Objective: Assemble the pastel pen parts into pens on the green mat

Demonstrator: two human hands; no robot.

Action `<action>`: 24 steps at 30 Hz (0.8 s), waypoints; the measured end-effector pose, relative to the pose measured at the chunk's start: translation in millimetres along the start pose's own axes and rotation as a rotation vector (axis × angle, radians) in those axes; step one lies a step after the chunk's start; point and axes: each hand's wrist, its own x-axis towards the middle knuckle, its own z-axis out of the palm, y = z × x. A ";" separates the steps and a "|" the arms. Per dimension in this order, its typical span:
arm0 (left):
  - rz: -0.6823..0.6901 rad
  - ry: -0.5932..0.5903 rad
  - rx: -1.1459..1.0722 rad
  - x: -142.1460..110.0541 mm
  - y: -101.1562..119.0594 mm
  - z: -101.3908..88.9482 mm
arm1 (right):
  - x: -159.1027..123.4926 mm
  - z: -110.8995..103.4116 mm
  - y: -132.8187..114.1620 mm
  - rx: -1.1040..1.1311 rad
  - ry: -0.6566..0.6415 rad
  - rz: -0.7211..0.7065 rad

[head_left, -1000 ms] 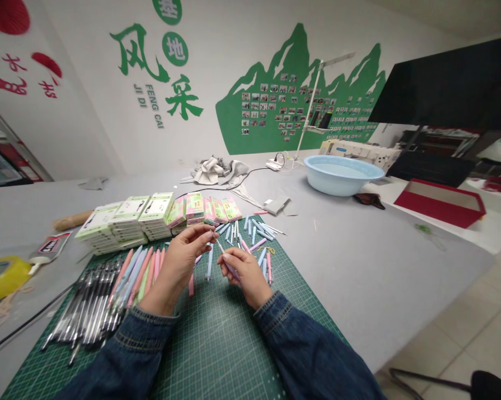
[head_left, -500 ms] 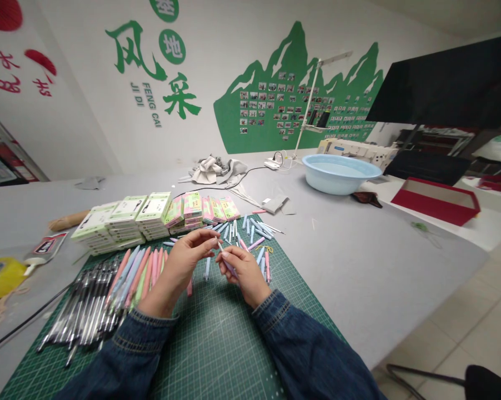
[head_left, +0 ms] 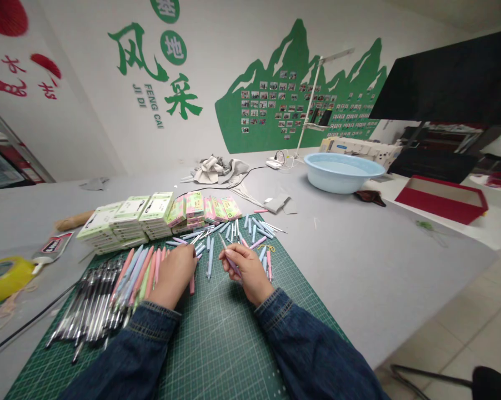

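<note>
Over the green cutting mat [head_left: 225, 344], my right hand [head_left: 248, 272] is closed around a light purple pen barrel [head_left: 233, 264], from which a thin pale tip points up and left. My left hand [head_left: 176, 273] is down at the near side of the loose pen parts; its back faces me and its fingers are hidden. Between the hands lie blue barrels [head_left: 210, 258]. A pink pen part [head_left: 192, 284] is just right of my left hand. More blue, purple and white pieces [head_left: 254, 225] are scattered beyond my hands.
Left of my hands lie a row of pastel pens [head_left: 140, 272] and a heap of clear, black-tipped pens [head_left: 86, 311]. Stacked boxes [head_left: 128, 219] stand behind them. Yellow tape [head_left: 9, 276] and a glue tube [head_left: 54, 247] are far left; a blue basin [head_left: 344, 175] sits back right.
My left hand has moved away from the pen tip at my right hand and down to the left, among the loose parts. My right hand stays nearly in place with the purple barrel.
</note>
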 end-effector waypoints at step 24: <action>-0.100 0.057 -1.337 4.8 22.3 -27.5 | 1.1 -2.0 0.2 0.098 -0.048 0.048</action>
